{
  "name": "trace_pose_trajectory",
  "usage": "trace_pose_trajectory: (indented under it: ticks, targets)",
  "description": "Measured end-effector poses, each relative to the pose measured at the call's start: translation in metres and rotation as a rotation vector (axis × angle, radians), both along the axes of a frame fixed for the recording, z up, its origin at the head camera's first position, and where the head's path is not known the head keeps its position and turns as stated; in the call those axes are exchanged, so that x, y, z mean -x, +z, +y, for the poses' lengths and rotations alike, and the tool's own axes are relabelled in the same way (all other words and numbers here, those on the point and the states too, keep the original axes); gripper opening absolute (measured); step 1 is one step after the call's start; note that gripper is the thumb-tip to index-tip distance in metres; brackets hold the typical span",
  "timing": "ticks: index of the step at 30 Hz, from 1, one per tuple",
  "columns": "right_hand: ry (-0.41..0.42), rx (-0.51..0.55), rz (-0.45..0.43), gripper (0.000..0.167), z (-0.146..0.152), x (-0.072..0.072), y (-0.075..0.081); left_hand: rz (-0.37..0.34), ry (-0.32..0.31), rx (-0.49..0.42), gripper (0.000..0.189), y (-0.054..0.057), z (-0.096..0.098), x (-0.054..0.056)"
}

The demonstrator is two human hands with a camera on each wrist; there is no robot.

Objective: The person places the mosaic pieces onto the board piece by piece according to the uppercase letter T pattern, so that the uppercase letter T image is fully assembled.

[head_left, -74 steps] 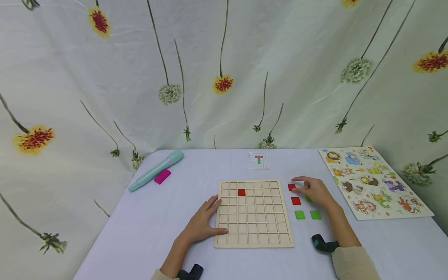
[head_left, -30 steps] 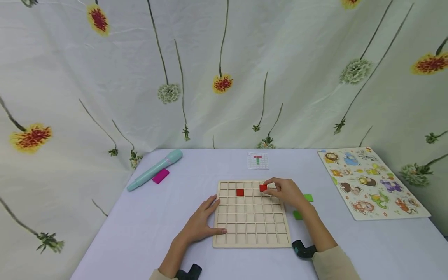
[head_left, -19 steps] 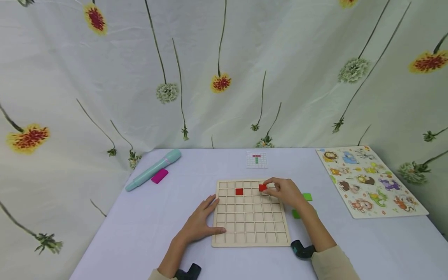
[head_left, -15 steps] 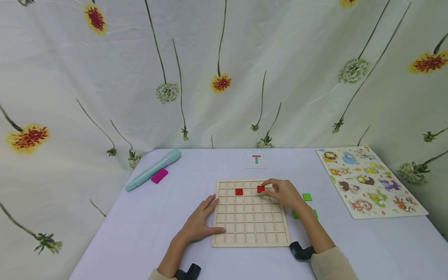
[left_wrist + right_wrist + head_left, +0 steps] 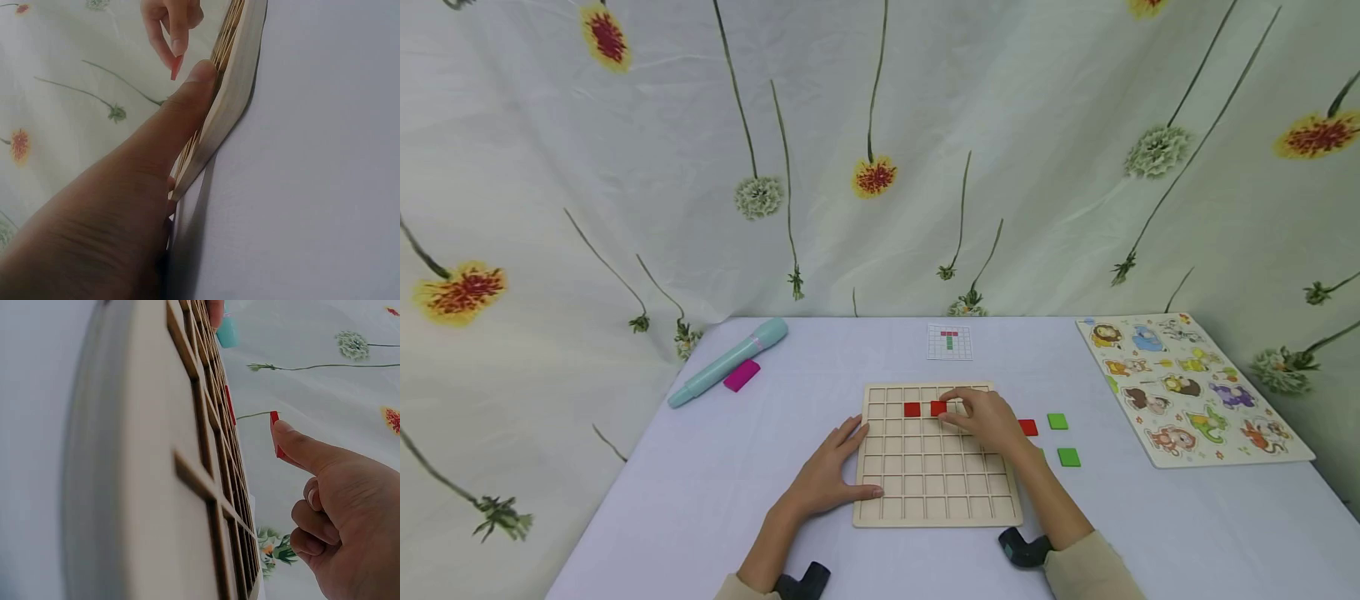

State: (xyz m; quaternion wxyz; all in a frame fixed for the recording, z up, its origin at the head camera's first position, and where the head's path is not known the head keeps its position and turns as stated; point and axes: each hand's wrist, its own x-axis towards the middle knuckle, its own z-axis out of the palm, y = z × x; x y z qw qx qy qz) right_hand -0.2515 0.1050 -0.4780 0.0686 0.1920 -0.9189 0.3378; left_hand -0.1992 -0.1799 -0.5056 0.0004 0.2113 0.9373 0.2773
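A wooden grid board [image 5: 925,483] lies on the table, with one red square tile [image 5: 912,409] in a cell of its second row. My left hand [image 5: 831,467] rests along the board's left edge, fingers spread and thumb over the near-left part of the frame. Between thumb and index finger, my right hand [image 5: 988,421] pinches another red tile [image 5: 937,408]. Both wrist views show this pinched tile [image 5: 275,434] raised above the grid; the right hand's other fingers are curled in.
Right of the board lie a red tile [image 5: 1027,427] and green tiles [image 5: 1069,457], partly behind my forearm. A small printed pattern card [image 5: 950,342] is at the back. An animal picture board [image 5: 1195,392] lies far right; a teal tube-like object [image 5: 730,362] and magenta block [image 5: 742,376] lie left.
My right hand picked up a red tile from the right of the board, carried it over the grid, and has shifted left toward the placed red tile. The left hand has stayed put.
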Motion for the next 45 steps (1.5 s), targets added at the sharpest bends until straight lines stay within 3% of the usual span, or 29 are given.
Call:
trace_pose_trajectory:
  ticks: [12,27,36,45]
  targets:
    - [-0.069,-0.022,-0.032,0.031,-0.019,0.01,-0.015,-0.014,0.015,0.024,0.103,-0.002,0.001,0.001]
    - [-0.065,0.013,-0.065,0.033,-0.017,0.009,-0.015,-0.009,0.014,0.013,0.103,-0.003,-0.001,0.001]
    - [-0.055,0.058,-0.086,0.033,0.015,0.003,-0.011,0.004,-0.002,0.011,0.102,-0.002,0.001,0.0]
    - [-0.057,0.032,-0.005,0.031,0.073,-0.008,-0.011,0.003,0.012,0.029,0.103,-0.002,0.0,0.0]
